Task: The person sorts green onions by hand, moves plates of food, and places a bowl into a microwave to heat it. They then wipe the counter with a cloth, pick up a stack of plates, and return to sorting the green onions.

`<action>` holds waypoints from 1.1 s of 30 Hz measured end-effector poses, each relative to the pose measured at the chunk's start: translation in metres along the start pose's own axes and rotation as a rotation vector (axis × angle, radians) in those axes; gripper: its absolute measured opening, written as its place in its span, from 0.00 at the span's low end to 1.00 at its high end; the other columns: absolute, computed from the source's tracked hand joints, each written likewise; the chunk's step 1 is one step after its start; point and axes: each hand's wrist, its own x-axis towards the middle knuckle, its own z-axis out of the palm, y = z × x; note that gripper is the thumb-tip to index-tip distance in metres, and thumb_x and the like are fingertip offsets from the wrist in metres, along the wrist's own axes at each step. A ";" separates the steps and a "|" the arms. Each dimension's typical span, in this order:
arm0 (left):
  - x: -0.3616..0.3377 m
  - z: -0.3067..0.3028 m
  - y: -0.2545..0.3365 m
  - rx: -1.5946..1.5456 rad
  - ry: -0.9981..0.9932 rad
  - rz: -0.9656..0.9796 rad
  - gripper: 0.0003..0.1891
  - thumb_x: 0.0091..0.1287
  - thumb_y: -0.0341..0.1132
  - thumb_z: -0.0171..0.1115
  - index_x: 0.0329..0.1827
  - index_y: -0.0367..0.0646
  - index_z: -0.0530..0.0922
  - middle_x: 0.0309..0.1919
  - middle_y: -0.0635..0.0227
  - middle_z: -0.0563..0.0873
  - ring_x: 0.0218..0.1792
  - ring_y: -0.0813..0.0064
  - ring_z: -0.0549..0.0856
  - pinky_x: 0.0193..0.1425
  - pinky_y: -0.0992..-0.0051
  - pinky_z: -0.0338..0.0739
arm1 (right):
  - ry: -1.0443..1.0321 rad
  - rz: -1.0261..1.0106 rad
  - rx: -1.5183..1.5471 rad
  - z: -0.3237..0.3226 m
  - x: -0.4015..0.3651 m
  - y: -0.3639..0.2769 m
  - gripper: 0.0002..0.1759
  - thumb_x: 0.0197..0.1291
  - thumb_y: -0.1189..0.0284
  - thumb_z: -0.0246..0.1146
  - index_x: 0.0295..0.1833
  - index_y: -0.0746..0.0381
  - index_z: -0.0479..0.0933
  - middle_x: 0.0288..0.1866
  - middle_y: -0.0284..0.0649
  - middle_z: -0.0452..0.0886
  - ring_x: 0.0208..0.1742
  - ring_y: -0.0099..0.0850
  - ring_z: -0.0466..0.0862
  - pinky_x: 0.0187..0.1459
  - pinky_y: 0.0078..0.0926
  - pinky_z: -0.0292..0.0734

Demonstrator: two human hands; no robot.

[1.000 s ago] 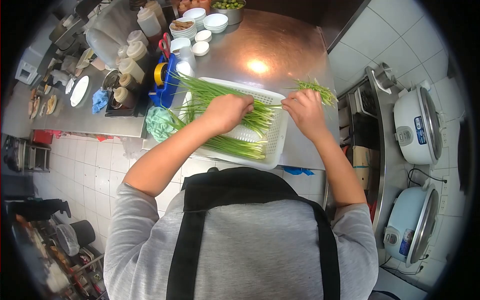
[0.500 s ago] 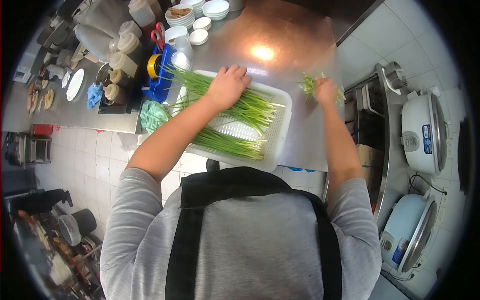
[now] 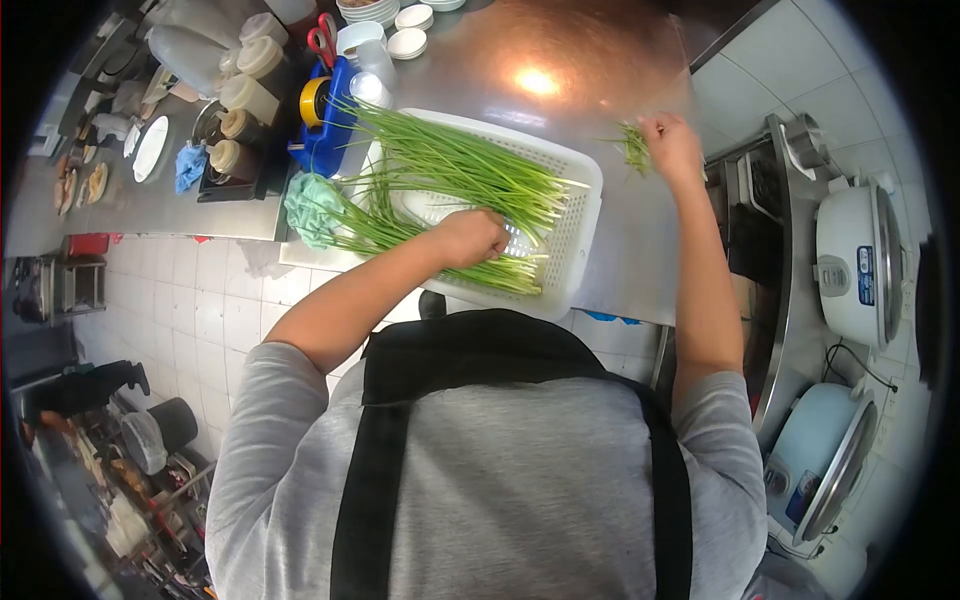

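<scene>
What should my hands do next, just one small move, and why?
I'd probably use your left hand to draw a stalk from the nearer green bunch, because it's curled right at that bunch in the white tray, while your right hand is outside the tray by the small green pile.

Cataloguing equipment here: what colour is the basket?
The basket is white, seen best in the head view.

A heathered grey, short-sleeved fabric shirt [image 3: 530, 490] is showing beneath a black cloth bib [image 3: 480, 350] with two wide black straps [image 3: 372, 500].
</scene>
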 end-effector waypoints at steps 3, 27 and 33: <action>0.002 -0.007 -0.005 -0.178 -0.025 -0.057 0.04 0.61 0.31 0.60 0.35 0.43 0.75 0.30 0.65 0.81 0.34 0.63 0.81 0.40 0.67 0.74 | -0.190 -0.119 0.267 -0.013 -0.031 -0.037 0.08 0.58 0.73 0.59 0.42 0.62 0.79 0.35 0.44 0.80 0.35 0.31 0.80 0.40 0.26 0.75; 0.017 -0.139 0.033 0.361 0.331 0.026 0.06 0.64 0.36 0.56 0.41 0.46 0.76 0.34 0.61 0.81 0.37 0.57 0.82 0.41 0.60 0.76 | -0.190 0.126 0.683 -0.024 -0.102 -0.053 0.05 0.50 0.79 0.65 0.34 0.66 0.77 0.27 0.36 0.80 0.28 0.22 0.79 0.31 0.20 0.74; 0.051 -0.099 0.003 0.608 0.322 0.144 0.11 0.59 0.35 0.60 0.45 0.47 0.77 0.41 0.66 0.77 0.49 0.63 0.76 0.48 0.64 0.73 | -0.492 -0.489 -0.116 0.049 -0.142 -0.106 0.06 0.47 0.76 0.60 0.32 0.65 0.79 0.31 0.45 0.82 0.35 0.41 0.83 0.38 0.36 0.79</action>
